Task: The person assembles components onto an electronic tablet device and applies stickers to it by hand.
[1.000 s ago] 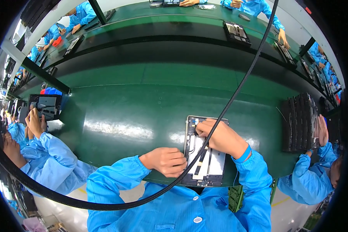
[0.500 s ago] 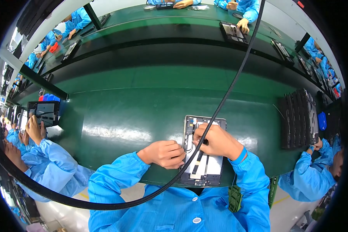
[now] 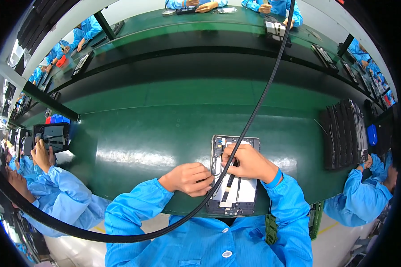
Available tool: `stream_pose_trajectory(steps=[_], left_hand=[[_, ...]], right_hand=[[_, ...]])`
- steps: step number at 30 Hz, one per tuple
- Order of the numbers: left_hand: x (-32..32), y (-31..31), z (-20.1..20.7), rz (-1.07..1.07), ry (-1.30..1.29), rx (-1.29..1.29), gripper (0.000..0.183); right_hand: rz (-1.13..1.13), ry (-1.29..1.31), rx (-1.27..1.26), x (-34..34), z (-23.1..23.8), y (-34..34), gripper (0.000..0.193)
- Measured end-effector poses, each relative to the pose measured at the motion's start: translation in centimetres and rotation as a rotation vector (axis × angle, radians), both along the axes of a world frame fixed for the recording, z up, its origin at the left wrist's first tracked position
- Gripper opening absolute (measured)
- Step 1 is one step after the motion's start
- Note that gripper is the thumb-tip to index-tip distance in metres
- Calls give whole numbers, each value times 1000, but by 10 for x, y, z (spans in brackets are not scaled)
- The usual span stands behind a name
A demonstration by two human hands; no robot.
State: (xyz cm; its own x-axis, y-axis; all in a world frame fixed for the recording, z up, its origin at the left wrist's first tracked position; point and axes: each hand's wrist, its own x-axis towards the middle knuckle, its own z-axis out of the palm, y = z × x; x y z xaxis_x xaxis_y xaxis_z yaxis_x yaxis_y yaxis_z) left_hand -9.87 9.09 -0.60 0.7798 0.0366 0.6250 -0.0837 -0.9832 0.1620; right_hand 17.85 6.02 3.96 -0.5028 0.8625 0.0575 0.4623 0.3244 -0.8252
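Note:
An opened tablet (image 3: 245,196), its inside bare, lies near the front edge of the green workbench. White plates, dark strips and small parts show in it. My left hand (image 3: 189,179) is closed at the tablet's left edge, thumb and fingers pressed together. Over the tablet's upper half, my right hand (image 3: 253,163) is bent into a pinch, with a blue band at its wrist. What either hand pinches, if anything, is hidden or too small to make out. A thick black cable (image 3: 223,178) crosses the view in front of the tablet and partly covers my right fingertips.
A stack of black tablet housings (image 3: 345,135) stands on the right, a co-worker's hand near its front. Beside it is a blue object (image 3: 372,135). At left a co-worker handles another opened tablet (image 3: 55,135). Behind a dark ledge (image 3: 173,62), other people work at a far bench.
My hands stay almost in place over the tablet. At the far bench, a co-worker has tilted up an opened tablet. The view has shifted slightly.

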Motion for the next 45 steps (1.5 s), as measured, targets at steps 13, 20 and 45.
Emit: stream_pose_trajectory(steps=[13,20,45], left_hand=[[2,8,-4,-72,47,-45,25],[3,13,0,-81,30,-2,28],[18,48,14,-227,136,46,19]], right_hand=[[-16,11,94,-2,-6,6,15],[-41,18,133,-5,-13,12,13],[-113,239,37,4,-23,19,18]])
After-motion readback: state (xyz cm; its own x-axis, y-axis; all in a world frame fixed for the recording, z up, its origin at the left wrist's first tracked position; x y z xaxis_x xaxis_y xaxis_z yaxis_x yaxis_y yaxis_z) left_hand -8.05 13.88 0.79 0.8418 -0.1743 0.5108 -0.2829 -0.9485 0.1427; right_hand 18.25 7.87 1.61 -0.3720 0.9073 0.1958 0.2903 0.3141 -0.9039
